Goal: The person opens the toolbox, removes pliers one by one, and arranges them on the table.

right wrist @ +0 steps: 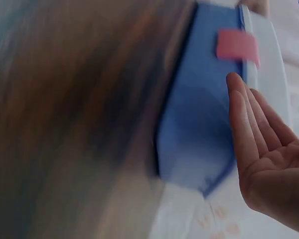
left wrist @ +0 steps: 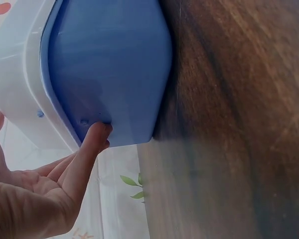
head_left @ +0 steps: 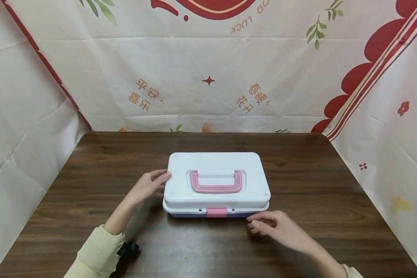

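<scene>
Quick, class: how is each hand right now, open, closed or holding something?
Left hand: open, touching the left side of the box.
Right hand: open, holding nothing, near the box's front right corner.

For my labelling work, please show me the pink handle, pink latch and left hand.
Pink handle (head_left: 216,189), head view: front bar.
Pink latch (head_left: 216,212), head view: front face.
Left hand (head_left: 146,188), head view: back of hand.
</scene>
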Available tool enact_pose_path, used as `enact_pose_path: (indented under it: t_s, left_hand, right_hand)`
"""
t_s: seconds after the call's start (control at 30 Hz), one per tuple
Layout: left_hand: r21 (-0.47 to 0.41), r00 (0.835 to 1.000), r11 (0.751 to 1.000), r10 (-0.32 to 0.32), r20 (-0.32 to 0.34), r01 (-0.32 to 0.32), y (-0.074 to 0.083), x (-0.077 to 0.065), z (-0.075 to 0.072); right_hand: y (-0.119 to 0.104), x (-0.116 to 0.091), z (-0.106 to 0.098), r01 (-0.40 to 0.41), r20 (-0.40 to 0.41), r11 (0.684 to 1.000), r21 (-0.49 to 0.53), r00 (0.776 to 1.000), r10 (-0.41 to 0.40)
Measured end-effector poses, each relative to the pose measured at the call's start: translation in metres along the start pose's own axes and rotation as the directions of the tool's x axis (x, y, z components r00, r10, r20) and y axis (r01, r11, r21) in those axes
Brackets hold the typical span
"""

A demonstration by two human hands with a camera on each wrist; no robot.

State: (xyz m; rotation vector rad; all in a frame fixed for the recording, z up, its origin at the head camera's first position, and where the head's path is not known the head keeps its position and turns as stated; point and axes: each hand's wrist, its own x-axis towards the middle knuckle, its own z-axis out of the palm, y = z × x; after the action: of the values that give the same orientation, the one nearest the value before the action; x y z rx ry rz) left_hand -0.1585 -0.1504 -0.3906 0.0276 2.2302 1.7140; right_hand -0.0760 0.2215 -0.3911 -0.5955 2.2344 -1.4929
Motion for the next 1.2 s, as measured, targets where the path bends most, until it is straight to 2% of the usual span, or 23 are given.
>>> enact_pose_path:
  t_s: [0.23,0.37,0.43,0.63,0.77,0.87,1.03,1.2]
  left_hand:
    - [0.033,1.000,0.999,-0.004,0.003,0.004,-0.004,0.003,-0.001]
    - [0.034,1.000,0.999,-0.005,0.006,0.004,-0.003,0.002,-0.001]
    - [0.034,1.000,0.999,-0.005,0.007,0.005,-0.002,0.002,-0.001]
    - [0.039,1.000,0.999,-0.016,0.003,0.015,0.000,0.001,-0.001]
    - [0.047,1.000,0.999,-0.019,0.004,0.018,-0.001,0.002,-0.001]
    - [0.045,1.000,0.999,-0.015,0.008,0.015,-0.001,0.003,-0.002]
    - [0.049,1.000,0.999,-0.004,0.018,0.003,0.000,0.003,-0.003]
    - [0.057,0.999,0.998,-0.007,0.032,0.005,0.001,0.002,-0.004]
  right_hand:
    - [0.004,0.019,0.023,-0.126,0.118,0.982,0.142,0.987,0.109]
    - [0.009,0.028,0.037,-0.182,0.144,0.946,0.269,0.979,0.147]
    - [0.011,0.032,0.044,-0.217,0.150,0.910,0.352,0.973,0.174]
    - [0.012,0.042,0.064,-0.320,0.166,0.761,0.564,0.947,0.275]
    - [0.011,0.046,0.074,-0.337,0.165,0.666,0.666,0.937,0.309]
    - [0.011,0.048,0.081,-0.324,0.142,0.614,0.720,0.935,0.326]
    - [0.010,0.050,0.089,-0.270,0.081,0.560,0.783,0.937,0.339]
    - [0.011,0.051,0.093,-0.242,0.043,0.551,0.798,0.936,0.350]
